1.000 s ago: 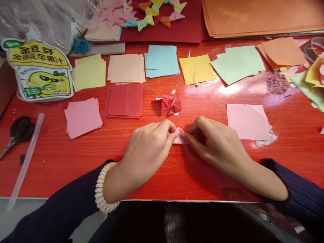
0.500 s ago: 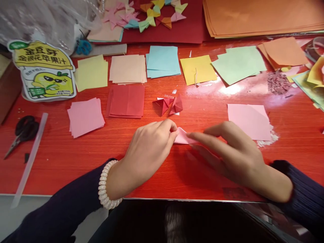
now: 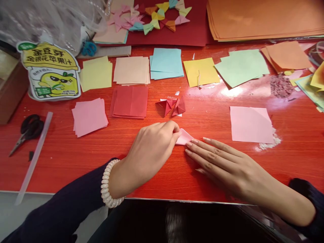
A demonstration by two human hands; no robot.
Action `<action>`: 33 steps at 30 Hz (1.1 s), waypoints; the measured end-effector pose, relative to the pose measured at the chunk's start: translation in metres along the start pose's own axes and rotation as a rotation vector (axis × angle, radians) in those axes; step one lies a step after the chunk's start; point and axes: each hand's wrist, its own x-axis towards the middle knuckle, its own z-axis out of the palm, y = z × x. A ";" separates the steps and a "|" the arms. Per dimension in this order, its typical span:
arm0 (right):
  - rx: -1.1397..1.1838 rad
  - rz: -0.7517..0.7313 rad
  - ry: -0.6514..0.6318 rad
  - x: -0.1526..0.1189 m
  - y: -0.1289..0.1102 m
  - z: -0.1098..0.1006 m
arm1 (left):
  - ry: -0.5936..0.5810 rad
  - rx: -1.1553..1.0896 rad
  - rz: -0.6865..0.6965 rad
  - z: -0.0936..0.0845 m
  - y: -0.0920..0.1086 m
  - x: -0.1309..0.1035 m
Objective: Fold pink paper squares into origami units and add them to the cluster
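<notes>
A small folded piece of pink paper (image 3: 184,136) lies on the red tabletop between my hands. My left hand (image 3: 152,152) pinches its left end between thumb and fingers, hiding that part. Stretched out nearly flat, my right hand (image 3: 225,165) rests its fingertips on the paper's lower right corner. Just beyond sit two folded red paper pieces (image 3: 172,106). A pink square sheet (image 3: 251,125) lies to the right, partly over some white scraps (image 3: 272,141).
Stacks of pink (image 3: 90,118), red (image 3: 130,102) and other coloured paper line the table's far side. On the left are black-handled scissors (image 3: 29,130), a translucent strip (image 3: 35,158) and a juice pouch (image 3: 52,72). Folded-paper rings (image 3: 154,20) lie at the back.
My right hand has come down and flattened, its fingers now straight against the paper's right corner. My left hand keeps its pinch. The whole view has shifted slightly.
</notes>
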 end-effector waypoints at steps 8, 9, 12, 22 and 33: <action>0.011 0.030 0.015 -0.002 0.001 0.001 | -0.013 0.019 -0.001 -0.002 0.001 0.000; 0.009 0.033 0.018 -0.002 0.001 0.001 | -0.008 0.023 0.002 -0.002 0.001 0.000; -0.005 0.033 0.019 0.000 0.000 0.000 | 0.043 0.049 0.023 0.003 0.000 -0.003; -0.072 0.032 0.078 0.007 -0.003 0.000 | 0.319 0.458 0.611 0.005 -0.009 -0.026; -0.058 0.052 0.080 0.007 -0.001 -0.002 | 0.298 0.662 0.729 0.003 -0.013 -0.038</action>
